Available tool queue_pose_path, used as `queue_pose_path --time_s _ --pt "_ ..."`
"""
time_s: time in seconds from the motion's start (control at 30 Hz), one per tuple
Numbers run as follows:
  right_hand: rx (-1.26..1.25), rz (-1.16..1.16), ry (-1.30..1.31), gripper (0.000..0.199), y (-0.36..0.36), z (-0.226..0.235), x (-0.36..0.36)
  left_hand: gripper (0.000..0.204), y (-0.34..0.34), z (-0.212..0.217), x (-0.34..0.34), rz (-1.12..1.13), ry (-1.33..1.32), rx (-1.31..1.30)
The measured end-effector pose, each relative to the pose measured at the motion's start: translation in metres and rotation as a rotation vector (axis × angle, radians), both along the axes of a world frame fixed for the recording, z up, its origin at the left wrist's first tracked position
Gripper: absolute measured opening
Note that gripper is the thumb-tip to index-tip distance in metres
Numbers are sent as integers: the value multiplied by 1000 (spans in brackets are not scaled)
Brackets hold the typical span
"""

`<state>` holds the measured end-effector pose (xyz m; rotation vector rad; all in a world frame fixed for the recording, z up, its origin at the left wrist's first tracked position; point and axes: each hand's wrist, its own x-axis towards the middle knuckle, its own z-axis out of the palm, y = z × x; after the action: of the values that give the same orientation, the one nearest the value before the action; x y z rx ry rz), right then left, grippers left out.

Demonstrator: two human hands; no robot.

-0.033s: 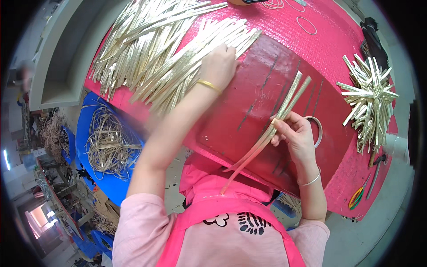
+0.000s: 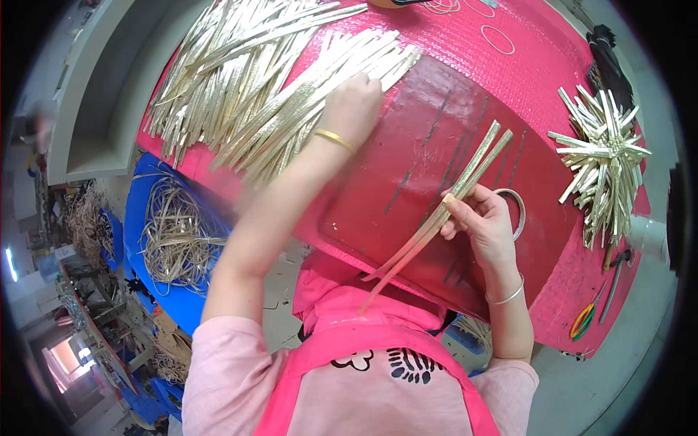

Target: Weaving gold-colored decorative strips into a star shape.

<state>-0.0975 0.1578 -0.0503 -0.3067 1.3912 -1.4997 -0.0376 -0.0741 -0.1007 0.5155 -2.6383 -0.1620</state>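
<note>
My right hand (image 2: 476, 218) is closed on a pair of flat gold strips (image 2: 476, 163), pinched between thumb and fingers above the dark red board. The strips' lower ends trail toward my apron. At the right edge of the near pile of gold strips (image 2: 291, 109), my left hand (image 2: 354, 109) is curled with its knuckles up. Its fingertips are hidden, so what they hold cannot be made out. A light-coloured ring, apparently a tape roll (image 2: 519, 211), shows beside my right hand.
Dark lines mark the red board (image 2: 363, 211) on the pink table cover (image 2: 538, 94). At the right lie a star-shaped bundle of woven gold strips (image 2: 607, 149), scissors (image 2: 584, 320) and a hammer (image 2: 615, 280). A blue container (image 2: 138, 211) with tangled strips (image 2: 178, 240) stands at the left.
My left hand has shifted slightly left along the pile's edge. The strips in my right hand have swung slightly to the right at their upper ends.
</note>
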Motion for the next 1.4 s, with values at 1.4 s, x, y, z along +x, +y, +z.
queue_pose_path --time_s 1.4 --pt "-195 -157 442 18 -43 48 -45 23 19 132 39 -116 111 1459"
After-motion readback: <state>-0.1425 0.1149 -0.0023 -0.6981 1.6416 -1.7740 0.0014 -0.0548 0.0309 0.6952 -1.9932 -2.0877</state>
